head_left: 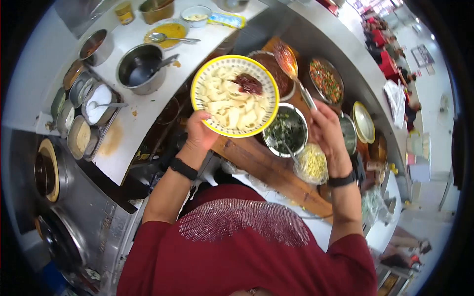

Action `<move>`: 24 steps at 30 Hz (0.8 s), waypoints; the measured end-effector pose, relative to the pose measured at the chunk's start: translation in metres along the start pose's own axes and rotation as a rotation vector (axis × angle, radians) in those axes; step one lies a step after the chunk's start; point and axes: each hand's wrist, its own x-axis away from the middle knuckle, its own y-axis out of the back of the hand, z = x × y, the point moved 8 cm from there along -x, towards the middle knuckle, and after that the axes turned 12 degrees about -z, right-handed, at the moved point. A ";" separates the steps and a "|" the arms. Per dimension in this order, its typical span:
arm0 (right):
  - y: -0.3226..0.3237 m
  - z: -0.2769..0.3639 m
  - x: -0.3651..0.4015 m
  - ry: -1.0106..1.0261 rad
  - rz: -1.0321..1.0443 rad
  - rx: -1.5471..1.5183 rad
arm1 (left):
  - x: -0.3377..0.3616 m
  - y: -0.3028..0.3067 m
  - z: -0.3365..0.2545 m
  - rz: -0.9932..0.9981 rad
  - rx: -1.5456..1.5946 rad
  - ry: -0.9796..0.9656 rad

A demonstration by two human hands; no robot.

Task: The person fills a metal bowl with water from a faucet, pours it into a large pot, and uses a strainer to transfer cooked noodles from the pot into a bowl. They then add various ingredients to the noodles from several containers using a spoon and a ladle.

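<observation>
My left hand (200, 132) grips the lower left rim of a yellow-rimmed bowl (235, 129) with wide noodles (236, 114) and a dollop of dark red sauce (249, 84) on them. In my right hand (325, 124) is the handle of a spoon (286, 58), its head coated in red sauce, raised to the right of the bowl. Beneath the spoon stands a pot of brown-red sauce (276, 69), partly hidden by the bowl. A bowl of chopped greens (287, 129) with a spoon in it sits between my hands.
A bag of yellow bits (312, 165), a tray of chopped peppers (326, 80) and stacked bowls (364, 122) are at the right. On the left counter (160, 101) stand a dark pot (141, 69), a yellow-liquid plate (170, 32) and several seasoning tins. People sit far off at upper right.
</observation>
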 end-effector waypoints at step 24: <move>0.052 -0.114 0.017 0.482 -0.283 1.250 | 0.084 0.107 0.061 -0.206 -0.182 0.283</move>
